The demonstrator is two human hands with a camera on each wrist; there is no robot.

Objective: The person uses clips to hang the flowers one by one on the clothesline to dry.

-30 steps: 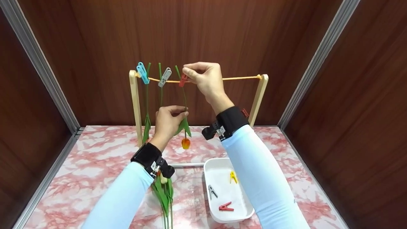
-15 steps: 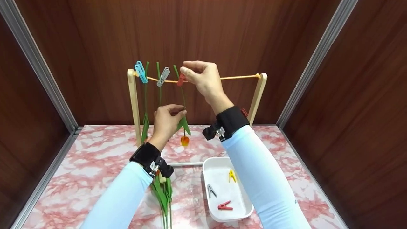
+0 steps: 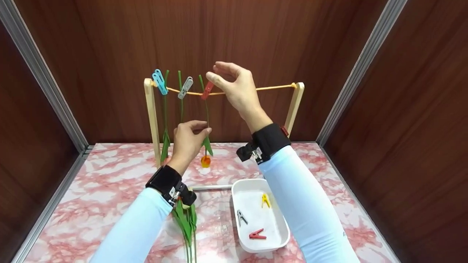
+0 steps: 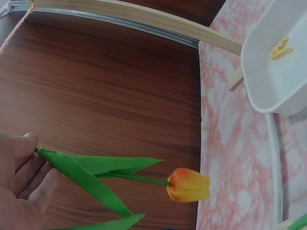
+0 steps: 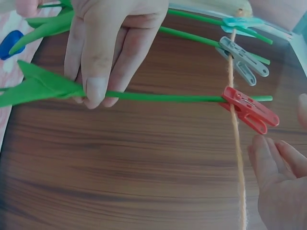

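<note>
An orange-yellow artificial tulip [image 3: 205,161] hangs flower-down from a cord [image 3: 270,88], its stem held by a red clothespin [image 5: 249,109]. My left hand [image 3: 188,140] pinches that stem just above the leaves, thumb against fingers; in the left wrist view the tulip's flower [image 4: 188,185] dangles past the fingertips. Beside the red clothespin, my right hand [image 3: 239,89] has its fingers spread and holds nothing. In the right wrist view a gap shows between the right fingertips [image 5: 261,143] and the clothespin. Blue [image 3: 159,82] and grey [image 3: 185,88] clothespins grip two more stems on the left.
Wooden posts [image 3: 151,120] carry the cord. A white tray [image 3: 234,197] on the marbled table contains yellow [image 3: 265,200], grey [image 3: 241,217] and red [image 3: 257,234] clothespins. More tulips [image 3: 185,224] lie left of it, partly under my left wrist. Brown panels [image 3: 234,36] enclose the table.
My right hand has let go of the red clothespin, its fingers spreading and lifting slightly away. The clothespin stays on the cord. My left hand keeps the stem, which has swung a little left.
</note>
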